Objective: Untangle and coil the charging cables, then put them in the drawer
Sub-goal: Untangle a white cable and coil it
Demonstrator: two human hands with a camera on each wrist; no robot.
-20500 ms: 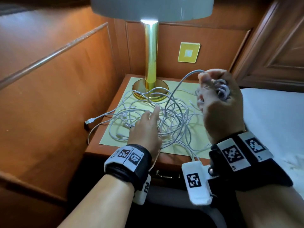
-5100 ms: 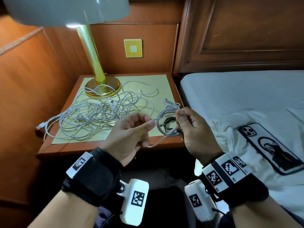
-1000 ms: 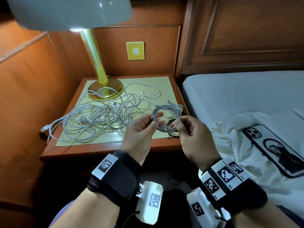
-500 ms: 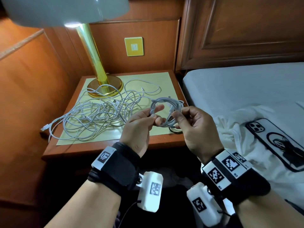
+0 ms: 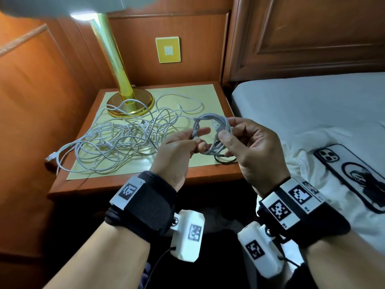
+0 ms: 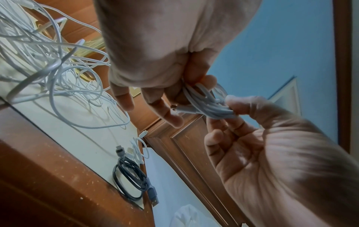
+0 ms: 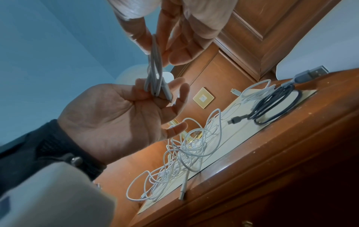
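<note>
A bed [image 5: 302, 105] with a white sheet is seen on the right, and a phone [image 5: 352, 176] is laid face down on it. Beside the bed a wooden bedside surface [image 5: 133, 186] is covered by a pale yellow mat [image 5: 200, 94], on whose far left part the brass base of a lamp [image 5: 130, 102] is stood. A large tangle of white charging cables [image 5: 116, 142] is spread over the left and middle of the mat, with one USB plug hung past the left edge. A dark coiled cable [image 6: 130, 181] is laid at the mat's near right corner, touching a small white coiled cable [image 6: 139, 151] just behind it. Above the near right part of the surface a white coil [image 5: 212, 134] is held up between both hands. Its left side is pinched by the left hand [image 5: 177, 151] with curled fingers [image 5: 203, 131], and its right side is gripped by the right hand [image 5: 254, 149] between thumb and fingers.
</note>
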